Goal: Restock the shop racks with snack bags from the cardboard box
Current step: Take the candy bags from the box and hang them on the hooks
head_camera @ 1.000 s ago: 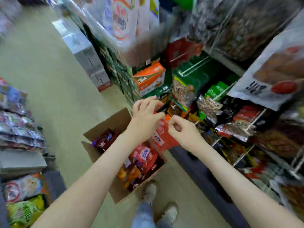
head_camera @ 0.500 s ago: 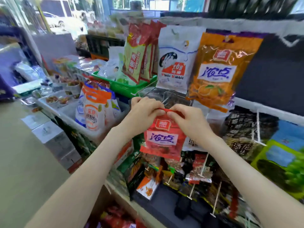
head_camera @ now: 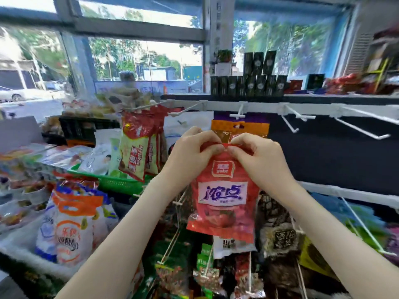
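Observation:
A red snack bag (head_camera: 222,199) with a white label hangs from my two hands in front of the rack. My left hand (head_camera: 192,152) pinches its top edge on the left, and my right hand (head_camera: 259,156) pinches the top edge on the right. Directly behind the bag's top hangs an orange bag (head_camera: 239,128) on a white hook (head_camera: 237,115). The cardboard box is out of view.
Several bare white hooks (head_camera: 354,126) stick out of the top rail to the right. Red and yellow bags (head_camera: 138,147) hang to the left above a green basket (head_camera: 121,182). Dark boxes (head_camera: 248,83) stand on the top shelf. Packed hooks of snacks fill the lower rows.
Both hands have lifted the red bag from above the cardboard box up to the top row of hooks. My view has swung up from the floor to the rack and window.

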A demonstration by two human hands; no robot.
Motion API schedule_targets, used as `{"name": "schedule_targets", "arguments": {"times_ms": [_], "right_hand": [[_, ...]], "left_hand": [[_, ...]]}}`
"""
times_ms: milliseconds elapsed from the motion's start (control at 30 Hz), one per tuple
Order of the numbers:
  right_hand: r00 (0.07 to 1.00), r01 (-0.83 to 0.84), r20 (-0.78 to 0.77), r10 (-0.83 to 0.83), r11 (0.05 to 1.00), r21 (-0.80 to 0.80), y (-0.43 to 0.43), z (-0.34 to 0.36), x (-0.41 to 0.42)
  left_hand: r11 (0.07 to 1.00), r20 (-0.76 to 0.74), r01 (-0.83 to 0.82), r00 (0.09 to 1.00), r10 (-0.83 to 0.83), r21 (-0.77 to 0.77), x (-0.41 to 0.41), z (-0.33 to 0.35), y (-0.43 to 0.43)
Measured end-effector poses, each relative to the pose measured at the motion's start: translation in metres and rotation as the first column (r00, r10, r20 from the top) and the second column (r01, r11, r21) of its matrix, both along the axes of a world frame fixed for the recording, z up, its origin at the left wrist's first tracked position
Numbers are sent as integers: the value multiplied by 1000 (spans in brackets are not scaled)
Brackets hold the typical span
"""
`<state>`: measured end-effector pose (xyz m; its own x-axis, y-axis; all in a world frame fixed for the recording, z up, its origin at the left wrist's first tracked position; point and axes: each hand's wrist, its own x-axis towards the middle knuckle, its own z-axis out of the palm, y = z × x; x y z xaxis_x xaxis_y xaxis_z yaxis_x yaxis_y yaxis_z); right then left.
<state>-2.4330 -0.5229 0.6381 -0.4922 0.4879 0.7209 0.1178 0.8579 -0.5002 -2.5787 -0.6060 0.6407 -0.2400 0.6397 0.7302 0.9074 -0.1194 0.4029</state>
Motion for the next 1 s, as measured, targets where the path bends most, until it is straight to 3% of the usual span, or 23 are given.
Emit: {"name": "schedule_targets", "arguments": {"times_ms": [467, 633, 800, 1000], "right_hand": [[1000, 15, -16, -18, 983, -184, 69, 31, -24], [998, -49, -54, 38, 974, -221, 73, 24, -24], [999, -22, -45, 13, 976, -217, 83, 14, -26], [996, 85, -25, -91, 979, -187, 98, 12, -35]], "left_hand": [[991, 44, -133, 990, 133, -10, -2, 31, 74], [995, -15, -101, 995, 102, 15, -7, 27, 74], [999, 69, -38, 997, 38, -5, -12, 17, 88], [970, -26, -217, 975, 221, 112, -12, 4, 114]]}}
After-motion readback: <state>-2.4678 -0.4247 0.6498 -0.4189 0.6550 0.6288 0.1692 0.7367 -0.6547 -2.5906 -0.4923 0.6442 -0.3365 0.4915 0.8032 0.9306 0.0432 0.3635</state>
